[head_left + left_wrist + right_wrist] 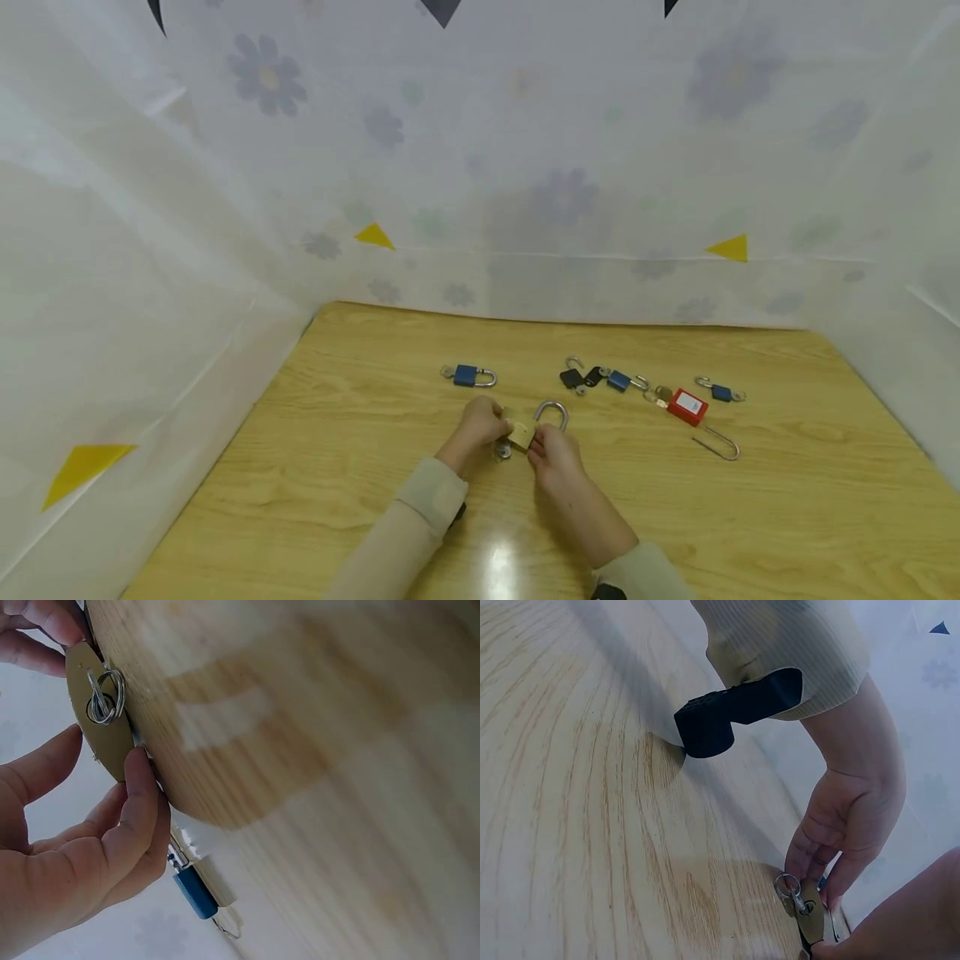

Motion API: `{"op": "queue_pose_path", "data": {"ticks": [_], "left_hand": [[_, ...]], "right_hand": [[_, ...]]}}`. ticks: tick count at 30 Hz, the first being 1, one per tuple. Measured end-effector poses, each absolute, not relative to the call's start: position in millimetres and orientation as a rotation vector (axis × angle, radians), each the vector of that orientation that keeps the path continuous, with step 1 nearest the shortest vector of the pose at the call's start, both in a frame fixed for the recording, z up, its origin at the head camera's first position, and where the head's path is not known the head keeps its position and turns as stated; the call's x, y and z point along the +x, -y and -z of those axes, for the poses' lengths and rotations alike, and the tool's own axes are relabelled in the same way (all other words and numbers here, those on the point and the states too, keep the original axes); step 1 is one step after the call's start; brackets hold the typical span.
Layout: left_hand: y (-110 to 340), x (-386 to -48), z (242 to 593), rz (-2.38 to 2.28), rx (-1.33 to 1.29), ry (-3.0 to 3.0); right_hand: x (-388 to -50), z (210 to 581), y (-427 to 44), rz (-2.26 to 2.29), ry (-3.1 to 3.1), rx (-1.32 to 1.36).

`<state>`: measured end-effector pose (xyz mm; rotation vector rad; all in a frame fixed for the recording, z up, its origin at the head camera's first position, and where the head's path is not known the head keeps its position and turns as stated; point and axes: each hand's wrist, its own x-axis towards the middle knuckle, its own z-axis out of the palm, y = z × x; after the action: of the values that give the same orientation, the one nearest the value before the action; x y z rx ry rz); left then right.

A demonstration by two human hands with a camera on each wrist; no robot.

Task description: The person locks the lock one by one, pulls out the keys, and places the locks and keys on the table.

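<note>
My left hand (483,425) and right hand (557,457) hold a brass padlock (521,434) between them, low over the table. The left fingers touch its left end, and the right thumb and fingers pinch its right end. Its silver shackle (553,408) stretches away from me; whether it is latched cannot be told. In the left wrist view a key with rings (107,701) sits in the padlock's base. The right wrist view shows that padlock (811,911) between both hands, the right one partly cut off by the frame.
Beyond my left hand lies a blue padlock (466,376) with keys. Toward the right are a black padlock (572,379), a black tag (593,377), two smaller blue padlocks (618,381) and a red padlock (688,407) with a long open shackle. White sheeting (480,283) walls the wooden table (337,500).
</note>
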<state>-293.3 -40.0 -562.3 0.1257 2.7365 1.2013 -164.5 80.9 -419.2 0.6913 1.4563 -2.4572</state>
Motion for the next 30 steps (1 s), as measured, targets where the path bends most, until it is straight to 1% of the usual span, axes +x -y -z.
{"op": "queue_pose_path", "data": {"ticks": [1, 2, 8, 9, 13, 14, 16, 18, 21, 23, 26, 30], "left_hand": [[39.7, -297.2, 568.6, -1.202, 0.100, -2.734], [37.3, -290.4, 561.5, -1.174, 0.091, -2.767], [40.8, -279.7, 543.0, -1.160, 0.142, -2.755], [43.0, -288.5, 554.1, -1.173, 0.140, -2.733], [39.5, -298.5, 572.0, -1.105, 0.140, -2.823], [38.0, -299.1, 574.7, -1.084, 0.135, -2.851], [37.2, -293.7, 568.4, -1.082, 0.153, -2.865], [36.0, -277.1, 540.3, -1.110, 0.125, -2.810], [34.0, -241.0, 481.2, -1.185, 0.060, -2.691], [32.0, -220.4, 448.3, -1.248, 0.017, -2.617], [30.3, -203.2, 422.8, -1.368, 0.019, -2.543], [29.0, -194.3, 412.9, -1.487, 0.006, -2.469]], "right_hand": [[-164.9, 419.5, -80.3, 2.458, -1.455, 0.702], [-165.1, 419.9, -79.7, 2.458, -1.455, 0.705], [-168.8, 418.5, -74.4, 2.459, -1.460, 0.718], [-169.6, 417.9, -73.6, 2.457, -1.462, 0.730], [-172.2, 417.3, -72.2, 2.428, -1.483, 0.809], [-172.8, 417.7, -72.6, 2.416, -1.490, 0.828], [-173.7, 418.9, -74.1, 2.399, -1.506, 0.859], [-174.0, 419.6, -76.7, 2.385, -1.519, 0.886], [-173.3, 422.4, -80.5, 2.362, -1.551, 0.896], [-172.1, 424.0, -82.9, 2.360, -1.559, 0.884], [-169.9, 426.2, -86.7, 2.369, -1.582, 0.804], [-164.0, 424.9, -95.7, 2.383, -1.616, 0.634]]}}
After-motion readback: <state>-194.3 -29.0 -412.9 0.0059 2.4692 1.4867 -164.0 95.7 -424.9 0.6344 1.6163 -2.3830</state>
